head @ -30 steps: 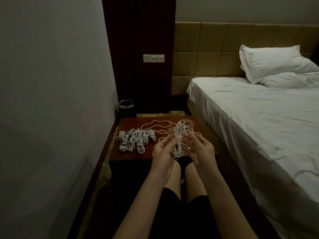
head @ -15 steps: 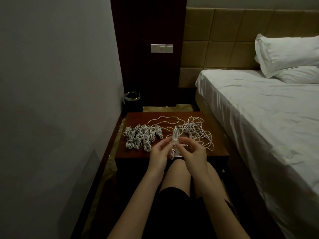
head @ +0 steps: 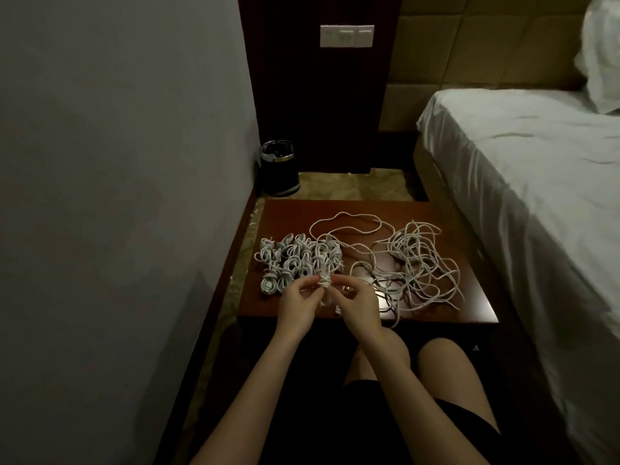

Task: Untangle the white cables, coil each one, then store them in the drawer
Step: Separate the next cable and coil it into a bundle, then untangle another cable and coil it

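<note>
left hand (head: 297,305): fingers pinch the small coiled white cable (head: 324,286) over the near edge of the dark red wooden table (head: 469,297).
right hand (head: 357,305): fingers pinch the same coil.
finished white coils (head: 295,263): table's left.
tangled white cables (head: 414,266): table's right.

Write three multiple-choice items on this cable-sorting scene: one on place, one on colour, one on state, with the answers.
1. Where do the finished white coiled cables lie on the reddish-brown wooden table?
A. its left part
B. its right part
C. on the white bed

2. What colour is the small round bin on the floor beyond the table?
A. white
B. black
C. red

3. What are the hands doing?
A. resting flat on the table
B. both holding one small white cable bundle
C. pulling a drawer

Answers: 1 A, the coils sit left of the loose white cable tangle. 2 B, the bin is dark with a shiny rim. 3 B, the left hand and the right hand pinch the bundle between them.
</note>
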Available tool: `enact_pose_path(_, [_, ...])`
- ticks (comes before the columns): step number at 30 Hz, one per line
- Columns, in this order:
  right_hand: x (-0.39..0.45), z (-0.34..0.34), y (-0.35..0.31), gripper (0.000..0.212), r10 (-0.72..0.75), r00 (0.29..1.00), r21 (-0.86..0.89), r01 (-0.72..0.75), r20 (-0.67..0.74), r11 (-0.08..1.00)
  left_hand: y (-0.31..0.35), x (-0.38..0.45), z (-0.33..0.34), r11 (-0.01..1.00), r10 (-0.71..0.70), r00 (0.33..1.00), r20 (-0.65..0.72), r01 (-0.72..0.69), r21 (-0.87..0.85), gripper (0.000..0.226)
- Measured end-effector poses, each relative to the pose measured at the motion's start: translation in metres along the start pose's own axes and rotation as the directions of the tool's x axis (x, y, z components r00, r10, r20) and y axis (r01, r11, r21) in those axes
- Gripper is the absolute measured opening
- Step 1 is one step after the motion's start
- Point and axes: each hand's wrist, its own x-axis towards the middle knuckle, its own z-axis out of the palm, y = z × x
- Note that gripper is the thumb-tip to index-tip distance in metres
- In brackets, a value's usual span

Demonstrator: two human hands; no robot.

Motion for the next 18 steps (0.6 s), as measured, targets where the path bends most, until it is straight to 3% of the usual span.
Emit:
enact_pose_path(5, [0.026, 0.008, 0.013, 0.030, 0.095, 0.995, -0.033, -0.094, 0.038, 0.995, -0.009, 0.026, 0.007, 0.993, -0.043, 0.998, 0.036, 0.038, 0.116, 0.036])
enact_pose_path(11, [0.043, 0.011, 0.038, 0.033, 0.185, 0.978, -0.153, -0.169, 0.093, 0.974, -0.018, 0.047, 0.016, 0.964, -0.098, 0.990, 0.104, 0.068, 0.258, 0.034])
enact_pose_path(18, [0.052, -0.006, 0.028, 0.026, 0.088, 0.990, -0.292, -0.052, 0.111, 0.955, -0.005, 0.054, 0.010, 0.948, -0.054, 0.992, 0.111, 0.016, 0.318, 0.034])
